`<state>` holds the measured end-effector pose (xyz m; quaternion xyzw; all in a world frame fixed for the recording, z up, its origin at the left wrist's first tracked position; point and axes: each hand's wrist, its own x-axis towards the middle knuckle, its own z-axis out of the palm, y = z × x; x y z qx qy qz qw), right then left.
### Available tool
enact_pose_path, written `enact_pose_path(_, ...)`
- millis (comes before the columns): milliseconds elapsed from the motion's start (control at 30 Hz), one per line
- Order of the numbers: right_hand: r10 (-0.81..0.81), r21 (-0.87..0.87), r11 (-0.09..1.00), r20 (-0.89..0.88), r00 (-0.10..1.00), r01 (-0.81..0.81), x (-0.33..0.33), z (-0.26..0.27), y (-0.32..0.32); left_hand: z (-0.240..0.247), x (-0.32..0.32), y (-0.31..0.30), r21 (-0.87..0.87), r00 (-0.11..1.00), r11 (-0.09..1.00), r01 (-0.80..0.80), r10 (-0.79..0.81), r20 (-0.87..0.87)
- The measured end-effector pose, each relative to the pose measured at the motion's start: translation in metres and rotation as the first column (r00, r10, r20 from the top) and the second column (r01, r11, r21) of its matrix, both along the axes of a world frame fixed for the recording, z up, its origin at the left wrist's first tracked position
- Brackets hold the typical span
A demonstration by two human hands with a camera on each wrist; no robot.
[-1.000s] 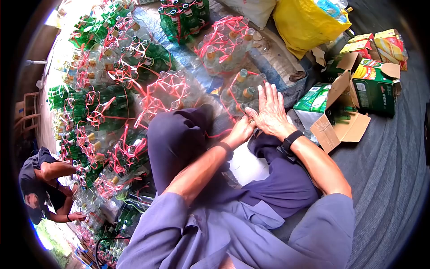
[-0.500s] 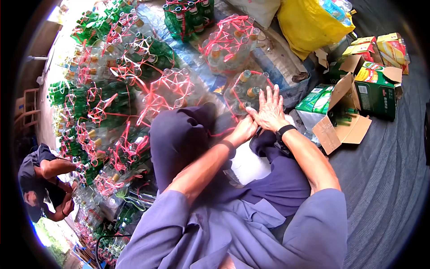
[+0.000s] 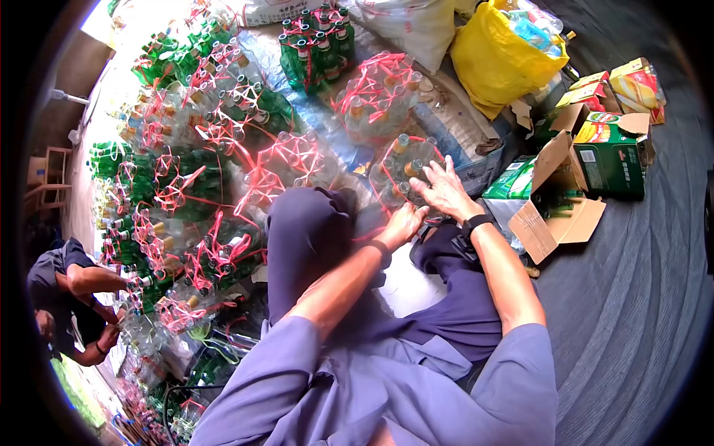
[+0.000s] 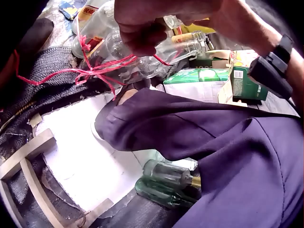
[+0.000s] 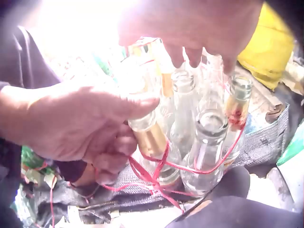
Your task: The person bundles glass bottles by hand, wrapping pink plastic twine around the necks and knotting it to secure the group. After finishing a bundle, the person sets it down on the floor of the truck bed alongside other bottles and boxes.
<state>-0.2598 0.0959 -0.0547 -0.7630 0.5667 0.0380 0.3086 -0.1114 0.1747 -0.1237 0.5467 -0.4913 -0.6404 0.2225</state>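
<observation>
- The left hand has its fingers curled in close beside the neck of the nearest bottle in the tied bundle; whether it grips the neck or the string cannot be told.
- The right hand, with a dark band on its wrist, is spread, its fingers reaching over the bottle tops; contact with the glass cannot be told.
- The tied bundle of clear bottles stands just beyond the person's legs, with red string around it, knotted low on the near side.
- A white sheet lies near, between the legs; a green bottle lies beside it.
- Beyond the tied bundle are another clear bundle and, farther left, a green bundle.
- Many more tied bottles crowd the left side, where another person reaches in among them.
- To the right are an opened carton holding green bottles, a green box and, farther off, a yellow bag.
</observation>
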Motion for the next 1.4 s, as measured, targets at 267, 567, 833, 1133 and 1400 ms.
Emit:
enact_pose_path(267,-0.370,-0.338,0.827,0.275,0.887,0.449,-0.018,0.044,0.006,-0.011,-0.006,0.003,0.229,0.976,0.971,-0.066,0.111,-0.189)
enact_pose_path(567,-0.401,-0.209,0.859,0.291,0.869,0.467,-0.015,0.097,0.011,-0.017,-0.004,0.005,-0.004,0.997,1.000,0.019,-0.019,-0.079)
enact_pose_path(833,-0.518,-0.078,0.759,0.530,0.672,0.647,-0.007,0.100,0.044,-0.054,-0.005,0.002,-0.084,0.981,0.983,0.161,-0.169,-0.099)
enact_pose_path(1133,-0.631,-0.043,0.742,0.289,0.720,0.669,0.006,0.016,0.090,-0.018,-0.001,0.009,-0.414,0.961,0.871,0.264,-0.203,0.186)
enact_pose_path(1400,-0.744,0.503,0.667,0.434,0.508,0.549,-0.018,-0.111,0.092,-0.064,-0.011,0.022,-0.466,0.949,0.842,0.273,-0.154,0.277)
